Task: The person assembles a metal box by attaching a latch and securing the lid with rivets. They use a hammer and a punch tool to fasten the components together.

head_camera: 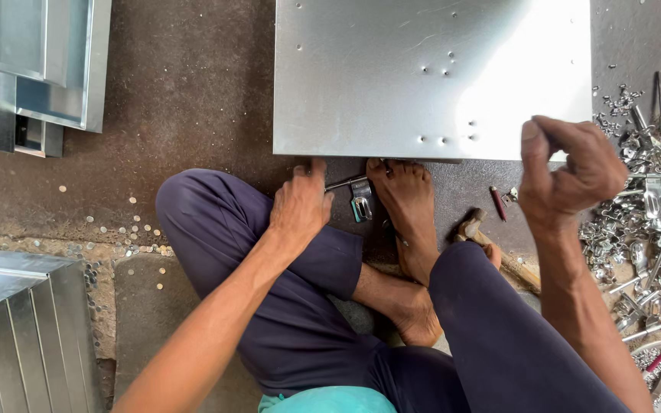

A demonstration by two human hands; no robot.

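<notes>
Galvanised sheet: a flat metal sheet (430, 76) lies on the floor (193, 92) in the upper middle of the frame, dotted with small rivet marks.
Left hand: the left hand (300, 206) sits at the sheet's lower edge, fingers curled down beside a thin metal rod (346, 183) and a small latch (361, 208); what they grip cannot be told.
Right hand: the right hand (568, 172) is raised at the sheet's lower right corner, fingers closed in a loose fist, contents hidden.
Foot: a bare foot (407, 206) touches the sheet's edge.
Hammer: a hammer (491, 245) lies below the right hand.
Right edge: a heap of metal fittings (644, 222).
Left edge: folded metal trays (32, 69).
</notes>
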